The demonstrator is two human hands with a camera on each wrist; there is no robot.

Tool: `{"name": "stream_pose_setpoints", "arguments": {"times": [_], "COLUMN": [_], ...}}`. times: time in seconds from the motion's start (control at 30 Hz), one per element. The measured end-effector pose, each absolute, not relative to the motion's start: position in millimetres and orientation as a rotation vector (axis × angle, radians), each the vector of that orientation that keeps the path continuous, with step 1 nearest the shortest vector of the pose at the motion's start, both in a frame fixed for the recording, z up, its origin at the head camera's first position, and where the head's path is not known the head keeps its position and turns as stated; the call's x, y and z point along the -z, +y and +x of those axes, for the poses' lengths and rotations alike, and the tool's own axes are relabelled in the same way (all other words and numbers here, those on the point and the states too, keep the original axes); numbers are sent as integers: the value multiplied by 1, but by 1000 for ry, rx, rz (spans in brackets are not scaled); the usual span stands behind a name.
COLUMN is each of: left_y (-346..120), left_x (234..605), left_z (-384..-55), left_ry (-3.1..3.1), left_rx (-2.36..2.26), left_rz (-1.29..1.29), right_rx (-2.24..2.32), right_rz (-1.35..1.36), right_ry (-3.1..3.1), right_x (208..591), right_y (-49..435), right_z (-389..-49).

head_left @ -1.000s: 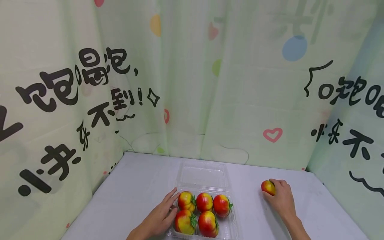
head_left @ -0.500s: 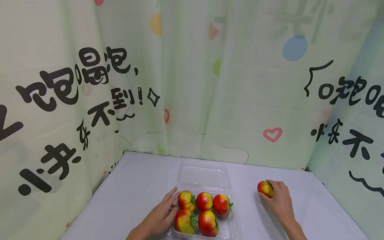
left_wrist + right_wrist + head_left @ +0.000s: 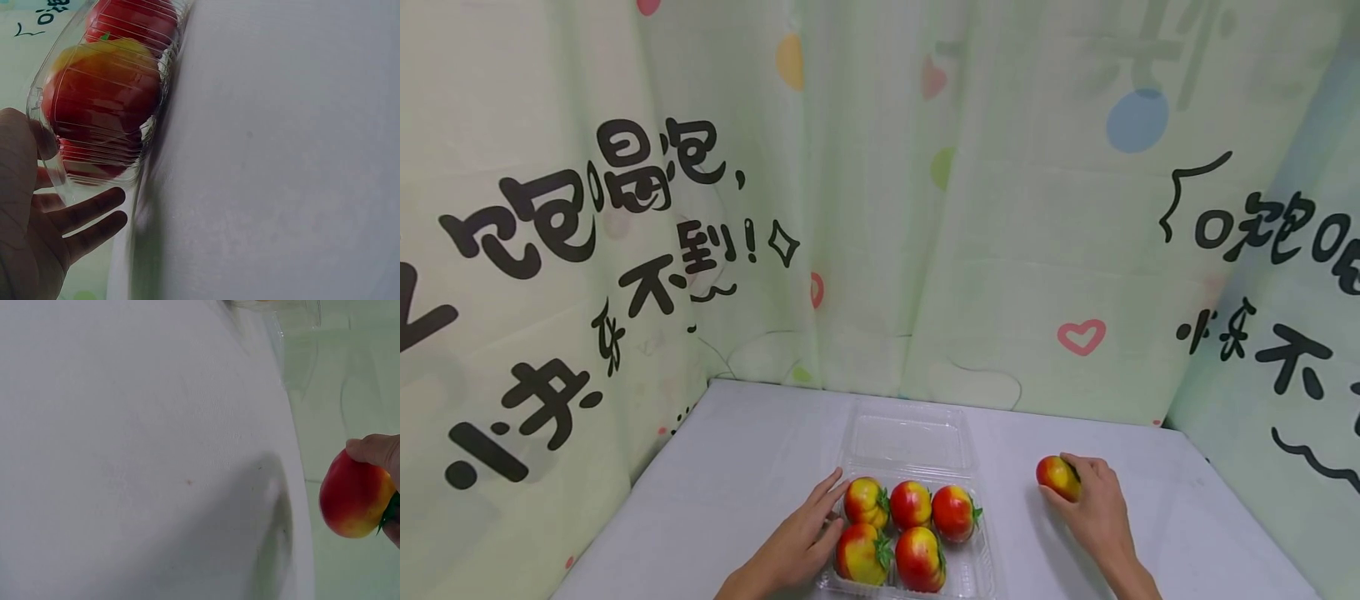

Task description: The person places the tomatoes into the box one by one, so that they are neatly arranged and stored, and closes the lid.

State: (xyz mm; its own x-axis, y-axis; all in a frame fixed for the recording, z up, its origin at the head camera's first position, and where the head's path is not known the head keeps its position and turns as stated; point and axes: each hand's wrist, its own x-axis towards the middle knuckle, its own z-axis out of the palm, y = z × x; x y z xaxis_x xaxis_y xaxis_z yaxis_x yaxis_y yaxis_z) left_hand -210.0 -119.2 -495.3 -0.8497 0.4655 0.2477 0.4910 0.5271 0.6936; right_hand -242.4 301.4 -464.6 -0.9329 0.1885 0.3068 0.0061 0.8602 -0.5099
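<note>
Between the thumb and fingers of my right hand [image 3: 1099,510] is a red-and-yellow fruit [image 3: 1057,477] with a green leafy crown, held above the table right of a clear plastic box. In the right wrist view the fruit [image 3: 353,497] shows its smooth red side, and only part of the hand appears. My left hand [image 3: 797,540] rests against the left side of the box [image 3: 973,571], fingers extended. The left wrist view has the thumb at the box rim, other fingers spread. Several similar fruits [image 3: 921,558] sit in the box, whose front right part shows bare plastic.
The box's clear lid [image 3: 910,437] lies folded back behind it on the white table [image 3: 722,467]. A pale green printed curtain [image 3: 865,208] stands along the back and both sides of the table.
My right hand has moved a little left towards the box, carrying the fruit. The left hand and the box with its fruits have stayed in place.
</note>
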Motion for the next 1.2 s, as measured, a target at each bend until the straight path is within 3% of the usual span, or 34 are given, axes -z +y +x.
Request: {"name": "stream_pose_setpoints", "arguments": {"times": [1.2], "left_y": [-120], "left_x": [499], "left_z": [-210], "left_ry": [-2699], "left_rx": [1210], "left_rz": [-861], "right_rx": [-696], "right_rz": [-21], "right_ry": [-2592], "right_x": [455], "right_y": [273], "right_z": [-211]}}
